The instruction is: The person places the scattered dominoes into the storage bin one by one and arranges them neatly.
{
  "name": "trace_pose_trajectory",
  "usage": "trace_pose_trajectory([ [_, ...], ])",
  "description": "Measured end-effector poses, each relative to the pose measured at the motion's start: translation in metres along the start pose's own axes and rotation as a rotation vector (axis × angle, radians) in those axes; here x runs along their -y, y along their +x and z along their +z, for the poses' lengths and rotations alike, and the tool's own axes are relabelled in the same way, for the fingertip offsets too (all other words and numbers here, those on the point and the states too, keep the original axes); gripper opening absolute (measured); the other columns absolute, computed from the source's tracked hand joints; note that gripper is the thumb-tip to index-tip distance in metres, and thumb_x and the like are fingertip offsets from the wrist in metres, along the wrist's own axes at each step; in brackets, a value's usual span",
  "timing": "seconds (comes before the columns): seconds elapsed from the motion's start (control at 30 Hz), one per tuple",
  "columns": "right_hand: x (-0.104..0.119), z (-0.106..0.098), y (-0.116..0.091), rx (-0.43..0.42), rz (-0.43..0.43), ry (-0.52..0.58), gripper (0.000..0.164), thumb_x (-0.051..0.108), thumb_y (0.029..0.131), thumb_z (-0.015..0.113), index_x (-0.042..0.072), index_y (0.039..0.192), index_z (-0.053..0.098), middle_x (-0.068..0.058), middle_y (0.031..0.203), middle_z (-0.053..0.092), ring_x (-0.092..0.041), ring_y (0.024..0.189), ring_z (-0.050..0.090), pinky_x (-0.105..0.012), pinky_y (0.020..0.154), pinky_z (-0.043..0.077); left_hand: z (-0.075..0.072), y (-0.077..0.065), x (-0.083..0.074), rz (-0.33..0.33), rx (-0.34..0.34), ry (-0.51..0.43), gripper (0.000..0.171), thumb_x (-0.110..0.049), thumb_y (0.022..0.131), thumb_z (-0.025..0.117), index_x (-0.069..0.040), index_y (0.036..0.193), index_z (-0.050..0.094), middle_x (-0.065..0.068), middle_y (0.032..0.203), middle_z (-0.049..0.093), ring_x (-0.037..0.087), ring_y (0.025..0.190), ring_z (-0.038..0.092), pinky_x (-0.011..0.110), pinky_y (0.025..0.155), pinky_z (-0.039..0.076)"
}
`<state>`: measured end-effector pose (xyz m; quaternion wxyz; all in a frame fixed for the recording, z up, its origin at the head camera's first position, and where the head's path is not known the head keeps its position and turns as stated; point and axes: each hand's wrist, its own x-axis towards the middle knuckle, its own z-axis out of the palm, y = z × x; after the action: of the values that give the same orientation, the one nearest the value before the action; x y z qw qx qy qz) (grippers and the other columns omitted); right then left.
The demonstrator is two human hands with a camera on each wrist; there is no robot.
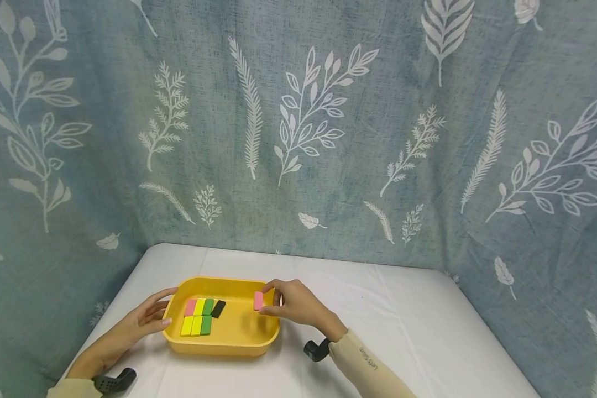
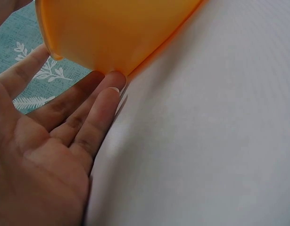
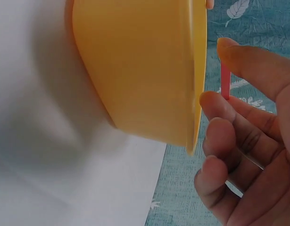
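Between the thumb and fingertips of my right hand [image 1: 300, 303] is a small flat pink block [image 1: 258, 301], pinched by its ends above the right part of a yellow tray [image 1: 239, 327]. In the right wrist view the pink block [image 3: 225, 82] shows edge-on, above rim level. My left hand [image 1: 141, 321] rests against the tray's left side, fingers extended; the left wrist view shows fingertips [image 2: 107, 96] touching the outer wall. Inside, at the left, another pink block [image 1: 190, 307], yellow blocks [image 1: 196, 326] and green blocks [image 1: 206, 325] lie in two rows. A black block [image 1: 218, 309] lies tilted beside them.
The tray stands on a table with a white cloth [image 1: 368, 331]. A blue-green curtain with white leaf prints [image 1: 258, 210] hangs behind and along both sides. Dark wrist-worn devices [image 1: 317, 350] are on both forearms.
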<state>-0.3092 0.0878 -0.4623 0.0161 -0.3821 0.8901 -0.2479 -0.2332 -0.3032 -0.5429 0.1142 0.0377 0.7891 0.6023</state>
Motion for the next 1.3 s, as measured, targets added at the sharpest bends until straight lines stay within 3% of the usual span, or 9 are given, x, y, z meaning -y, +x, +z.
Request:
trace_pose_trajectory([
  [0.6,0.018,0.019,0.019,0.043,0.023,-0.06,0.045,0.044,0.089,0.08,0.015,0.122,0.07,0.015,0.074,0.059,-0.002,0.06,0.051,-0.017,0.056,0.043,0.002,-0.002,-0.004,-0.015,-0.012,-0.003,0.086,-0.033,0.098,0.072,-0.019,0.165,0.019,0.029,0.161,0.029,0.049,0.145,0.033,0.078,0.109,0.025],
  [0.93,0.027,0.031,0.03,0.062,-0.025,-0.095,0.046,0.043,0.089,0.081,0.012,0.121,0.071,0.016,0.072,0.059,-0.001,0.061,0.051,-0.016,0.06,0.043,0.001,-0.003,-0.004,-0.021,-0.011,-0.01,0.086,-0.033,0.097,0.072,-0.02,0.165,0.019,0.029,0.161,0.028,0.05,0.145,0.032,0.078,0.109,0.025],
  [1.3,0.033,0.049,0.036,0.088,-0.016,-0.112,0.046,0.045,0.088,0.081,0.012,0.119,0.072,0.016,0.068,0.058,0.0,0.057,0.051,-0.015,0.059,0.043,0.003,-0.003,-0.004,-0.024,-0.021,0.005,0.088,-0.034,0.098,0.072,-0.02,0.165,0.018,0.028,0.162,0.028,0.049,0.145,0.033,0.078,0.109,0.022],
])
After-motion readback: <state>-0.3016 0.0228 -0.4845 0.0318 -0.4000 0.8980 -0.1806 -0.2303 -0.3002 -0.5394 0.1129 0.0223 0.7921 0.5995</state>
